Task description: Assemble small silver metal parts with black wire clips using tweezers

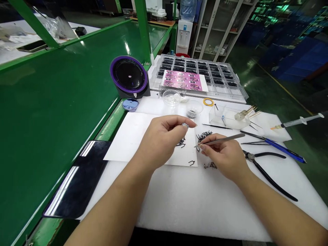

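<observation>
My right hand [225, 153] is closed round a pair of metal tweezers [228, 138], whose tips point left over the edge of the white paper [125, 136]. Curled above that sheet, my left hand [161, 140] has its thumb and index finger brought together; a small greyish patch shows at the thumb tip, and I cannot make out what is held. Small black forked parts [181, 142] lie on the paper behind the left hand. A bigger pile of black parts [204, 136] sits just beyond the tweezers. Tiny brownish pieces [210, 165] are scattered beside the right hand.
Cutting pliers [266, 167] and a blue-handled tool [284, 149] lie at right, near a syringe [302, 120]. Behind stand clear round dishes [171, 98], yellow tape [208, 102] and a compartment tray [220, 89] bearing a pink sheet [181, 80]. A dark phone-like slab [79, 181] lies left.
</observation>
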Demonstrator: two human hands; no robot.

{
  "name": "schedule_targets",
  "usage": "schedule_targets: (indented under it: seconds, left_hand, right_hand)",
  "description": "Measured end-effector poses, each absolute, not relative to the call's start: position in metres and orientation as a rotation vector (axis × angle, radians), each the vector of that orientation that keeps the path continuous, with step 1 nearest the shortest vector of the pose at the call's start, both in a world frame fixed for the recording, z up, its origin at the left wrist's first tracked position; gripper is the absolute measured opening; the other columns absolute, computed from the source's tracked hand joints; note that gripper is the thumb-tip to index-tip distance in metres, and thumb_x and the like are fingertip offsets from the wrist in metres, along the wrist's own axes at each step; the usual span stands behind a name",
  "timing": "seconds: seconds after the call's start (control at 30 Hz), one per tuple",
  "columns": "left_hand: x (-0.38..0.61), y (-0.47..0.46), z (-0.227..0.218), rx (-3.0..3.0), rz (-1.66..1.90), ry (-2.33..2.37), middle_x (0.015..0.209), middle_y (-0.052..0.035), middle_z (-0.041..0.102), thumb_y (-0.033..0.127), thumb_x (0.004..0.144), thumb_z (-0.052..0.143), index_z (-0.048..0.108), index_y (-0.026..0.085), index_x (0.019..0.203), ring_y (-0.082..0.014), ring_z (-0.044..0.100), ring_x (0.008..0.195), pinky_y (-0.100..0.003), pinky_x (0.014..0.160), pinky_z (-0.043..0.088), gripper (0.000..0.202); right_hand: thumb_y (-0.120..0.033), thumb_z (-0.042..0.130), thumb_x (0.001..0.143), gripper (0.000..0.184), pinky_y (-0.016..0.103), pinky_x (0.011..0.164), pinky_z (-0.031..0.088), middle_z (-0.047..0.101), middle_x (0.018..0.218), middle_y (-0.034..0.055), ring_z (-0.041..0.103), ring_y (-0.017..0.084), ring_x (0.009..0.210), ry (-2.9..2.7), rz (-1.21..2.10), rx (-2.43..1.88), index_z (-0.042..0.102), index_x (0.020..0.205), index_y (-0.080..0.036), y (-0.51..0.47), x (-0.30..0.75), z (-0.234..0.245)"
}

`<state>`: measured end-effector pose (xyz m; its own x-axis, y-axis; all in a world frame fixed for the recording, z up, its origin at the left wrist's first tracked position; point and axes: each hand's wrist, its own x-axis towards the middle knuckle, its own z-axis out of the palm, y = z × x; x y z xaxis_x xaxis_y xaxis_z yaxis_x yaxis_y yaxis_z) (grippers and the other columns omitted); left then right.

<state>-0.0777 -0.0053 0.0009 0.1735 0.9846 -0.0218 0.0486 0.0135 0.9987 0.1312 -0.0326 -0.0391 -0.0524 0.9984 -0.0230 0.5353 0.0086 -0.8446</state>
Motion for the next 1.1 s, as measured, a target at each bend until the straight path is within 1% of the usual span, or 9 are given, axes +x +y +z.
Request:
schedule_targets:
  seconds: [0.07,0.2,0.3,0.57,0.7,0.8,1.0,1.1]
  left_hand:
    - [-0.0774,-0.0058,0.0019,1.316,1.032,1.137,0.062,0.0007,0.050,0.022,0.080,0.058,0.077,0.025,0.083,-0.0117,0.042,0.063,-0.023,0.052,0.031,0.019]
    - [-0.0765,-0.0074,0.0034,1.352,0.958,1.162,0.057,0.0018,0.047,0.023,0.080,0.057,0.076,0.025,0.084,-0.0110,0.041,0.059,-0.023,0.052,0.031,0.020]
    - [-0.0751,-0.0082,0.0039,1.384,0.922,1.169,0.056,0.0022,0.046,0.024,0.079,0.057,0.076,0.026,0.084,-0.0109,0.040,0.058,-0.023,0.052,0.031,0.020]
    - [-0.0739,-0.0073,0.0044,1.405,0.900,1.203,0.057,0.0022,0.048,0.026,0.078,0.058,0.076,0.027,0.084,-0.0112,0.041,0.058,-0.023,0.052,0.032,0.020]
    - [-0.0741,-0.0082,0.0043,1.416,0.892,1.212,0.057,0.0024,0.046,0.027,0.079,0.057,0.077,0.028,0.085,-0.0109,0.039,0.057,-0.023,0.051,0.030,0.020]
    - [-0.0743,-0.0084,0.0036,1.414,0.879,1.211,0.058,0.0020,0.047,0.027,0.079,0.057,0.076,0.028,0.085,-0.0115,0.041,0.059,-0.023,0.051,0.030,0.020]
    - [-0.0742,-0.0077,0.0014,1.416,0.840,1.204,0.059,0.0018,0.049,0.028,0.081,0.057,0.076,0.028,0.087,-0.0119,0.042,0.061,-0.023,0.053,0.031,0.020]
    - [-0.0743,-0.0079,0.0016,1.420,0.844,1.206,0.061,0.0014,0.050,0.028,0.081,0.057,0.076,0.028,0.087,-0.0125,0.044,0.063,-0.023,0.053,0.032,0.020]
  right_hand:
    - [-0.031,0.070,0.083,0.014,0.024,0.060,0.056,0.072,0.079,0.0012,0.070,0.017,0.071,-1.654,0.974,-1.591,0.072,0.093,-0.020,-0.0367,0.1333,-0.0396]
    - [-0.025,0.070,0.082,0.012,0.021,0.066,0.057,0.073,0.087,-0.0004,0.071,0.014,0.077,-1.702,0.926,-1.572,0.074,0.093,-0.023,-0.0430,0.1339,-0.0408]
    - [-0.024,0.069,0.084,0.012,0.018,0.065,0.055,0.074,0.090,-0.0027,0.071,0.012,0.078,-1.724,0.954,-1.576,0.074,0.095,-0.025,-0.0436,0.1338,-0.0422]
    - [-0.025,0.066,0.087,0.011,0.017,0.059,0.051,0.072,0.080,-0.0056,0.067,0.010,0.070,-1.768,0.966,-1.573,0.074,0.095,-0.027,-0.0414,0.1341,-0.0438]
    - [-0.025,0.067,0.086,0.011,0.018,0.062,0.051,0.072,0.083,-0.0061,0.067,0.010,0.072,-1.782,0.972,-1.579,0.074,0.095,-0.027,-0.0406,0.1331,-0.0435]
    - [-0.025,0.066,0.087,0.011,0.019,0.065,0.051,0.072,0.083,-0.0065,0.067,0.010,0.074,-1.785,0.982,-1.573,0.074,0.095,-0.027,-0.0402,0.1325,-0.0429]
    - [-0.025,0.066,0.087,0.011,0.022,0.057,0.047,0.071,0.075,-0.0059,0.064,0.010,0.064,-1.794,0.959,-1.582,0.074,0.093,-0.026,-0.0400,0.1321,-0.0418]
    - [-0.025,0.065,0.087,0.012,0.023,0.057,0.046,0.071,0.075,-0.0054,0.064,0.011,0.064,-1.790,0.968,-1.576,0.074,0.094,-0.026,-0.0397,0.1326,-0.0425]
